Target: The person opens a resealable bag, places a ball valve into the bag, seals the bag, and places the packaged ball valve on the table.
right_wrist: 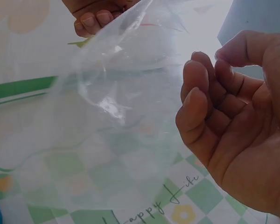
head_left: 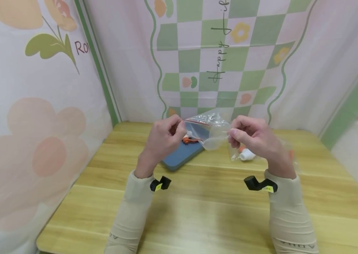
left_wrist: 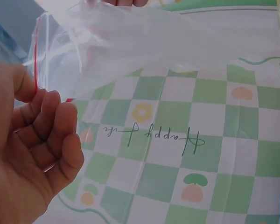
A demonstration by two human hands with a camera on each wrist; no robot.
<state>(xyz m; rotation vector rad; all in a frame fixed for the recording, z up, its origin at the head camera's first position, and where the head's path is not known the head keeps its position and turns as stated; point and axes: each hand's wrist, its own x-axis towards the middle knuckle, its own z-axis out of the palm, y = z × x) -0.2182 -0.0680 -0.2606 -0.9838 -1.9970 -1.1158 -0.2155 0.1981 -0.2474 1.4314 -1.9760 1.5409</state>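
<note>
A clear zip bag point(head_left: 218, 132) with a red line along its seal is stretched between both hands above the table. The left hand point(head_left: 165, 135) pinches it at the end with the red line, thumb against the index finger, as the left wrist view shows of the bag point(left_wrist: 116, 51). At the opposite end, the right hand point(head_left: 255, 135) pinches the film between thumb and fingertips. In the right wrist view the bag point(right_wrist: 112, 107) hangs wide and wrinkled beside the right hand point(right_wrist: 238, 102). Its film looks see-through, with nothing distinct inside.
Behind the bag, a blue-grey flat slab point(head_left: 182, 155) lies on the wooden table point(head_left: 198, 211), with a small orange item point(head_left: 190, 140) overlapping it in view. A white capped item point(head_left: 247, 154) in clear plastic lies below the right hand. Patterned curtains point(head_left: 55, 141) border the table.
</note>
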